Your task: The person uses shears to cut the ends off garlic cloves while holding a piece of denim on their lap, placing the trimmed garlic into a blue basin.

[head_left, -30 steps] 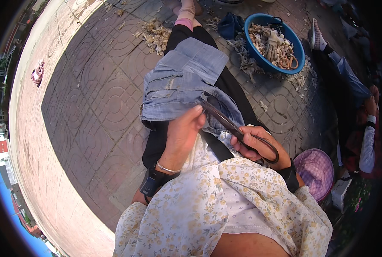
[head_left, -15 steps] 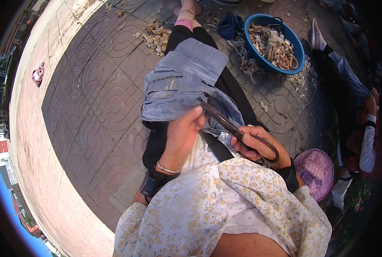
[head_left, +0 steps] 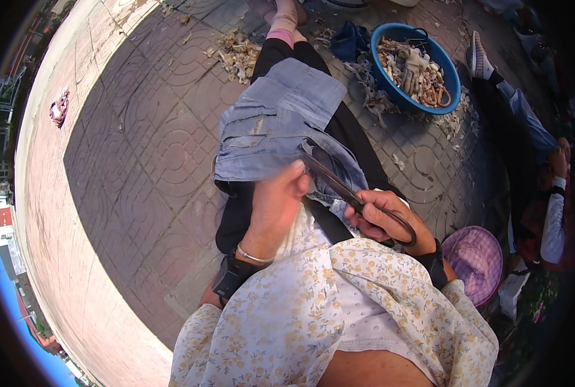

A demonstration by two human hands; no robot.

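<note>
Denim cloth (head_left: pixel 281 122) looks faded blue and rumpled, with frayed slits.

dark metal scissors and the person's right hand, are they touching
Touching: the head view shows the right hand gripping the handle end of the dark metal scissors.

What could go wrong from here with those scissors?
Likely risks: 
1. The scissors in the right hand point toward the left hand, blade ends close to its thumb; a slip could nick it.
2. The denim lies across the person's black trousers, so a cut going too deep might catch them as well.
</note>
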